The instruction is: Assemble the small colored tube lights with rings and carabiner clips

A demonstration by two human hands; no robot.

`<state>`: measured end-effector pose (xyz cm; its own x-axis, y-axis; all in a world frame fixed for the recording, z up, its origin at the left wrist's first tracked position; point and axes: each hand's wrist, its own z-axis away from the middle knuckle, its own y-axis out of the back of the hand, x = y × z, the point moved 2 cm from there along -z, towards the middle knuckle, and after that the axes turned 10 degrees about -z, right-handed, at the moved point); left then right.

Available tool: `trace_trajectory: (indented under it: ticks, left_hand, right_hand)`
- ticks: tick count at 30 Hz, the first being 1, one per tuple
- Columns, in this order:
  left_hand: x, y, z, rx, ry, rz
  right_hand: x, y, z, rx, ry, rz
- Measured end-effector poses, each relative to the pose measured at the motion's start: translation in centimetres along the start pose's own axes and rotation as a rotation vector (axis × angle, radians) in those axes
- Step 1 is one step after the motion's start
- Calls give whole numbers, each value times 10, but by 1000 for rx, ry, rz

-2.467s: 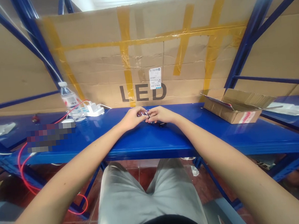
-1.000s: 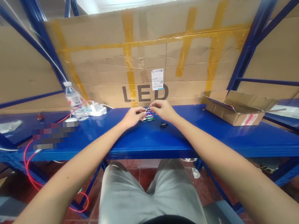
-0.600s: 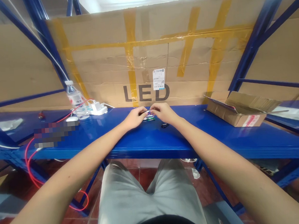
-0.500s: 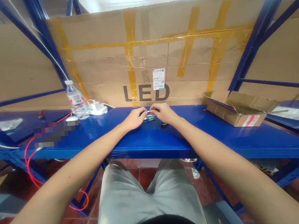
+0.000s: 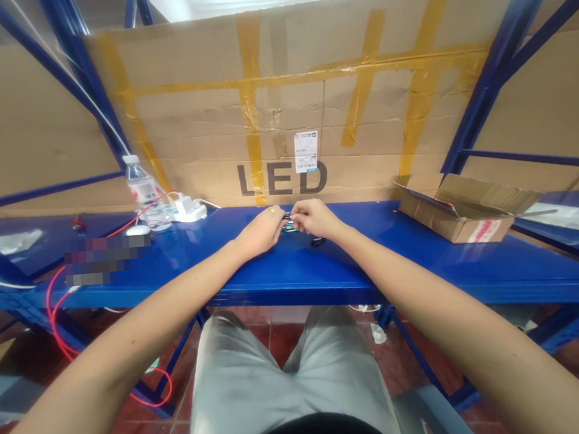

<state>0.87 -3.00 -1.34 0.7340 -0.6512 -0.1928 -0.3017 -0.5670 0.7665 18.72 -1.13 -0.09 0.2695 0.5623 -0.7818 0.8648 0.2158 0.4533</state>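
The small colored clips (image 5: 289, 227) sat on the blue bench (image 5: 294, 270), right between the two hands. The left hand (image 5: 263, 230) and the right hand (image 5: 316, 218) both pinched them from either side, fingertips nearly touching. A tiny dark piece (image 5: 317, 241) lay just beside the right hand, nearer the person. A cardboard box (image 5: 462, 213) sat well off past the right hand.

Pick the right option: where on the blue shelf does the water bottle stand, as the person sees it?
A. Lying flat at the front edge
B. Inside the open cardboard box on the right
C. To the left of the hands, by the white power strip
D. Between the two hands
C: the water bottle stands upright left of the left hand, beside the white power strip.
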Motion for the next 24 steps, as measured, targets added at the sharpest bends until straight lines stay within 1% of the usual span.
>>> trace_trajectory:
  ticks: [4,7,10,12,14,17,19,21,24]
  left_hand:
    - [4,6,-1,3,-99,-92]
    - [7,11,-2,10,-152,-115]
    - [9,12,-2,2,-164,-121]
    - [10,12,-2,-16,-142,-118]
    - [11,11,-3,-24,-82,-89]
    - [9,8,-4,-23,36,-42]
    - [8,6,-5,-43,84,-40]
    - [6,4,-6,-76,103,-50]
    - [4,5,-5,-88,117,-78]
  right_hand:
    - [-3,-2,3,-38,-189,-232]
    - [-5,-1,5,-76,-351,-467]
    - [-6,0,6,-132,-512,-657]
    - [-7,0,6,-144,-540,-688]
    - [-7,-1,6,-97,-470,-616]
    - [-9,-4,4,19,-242,-385]
    - [-9,-7,3,55,-112,-272]
    - [-8,-10,2,58,-47,-219]
    - [-8,-11,1,54,-52,-198]
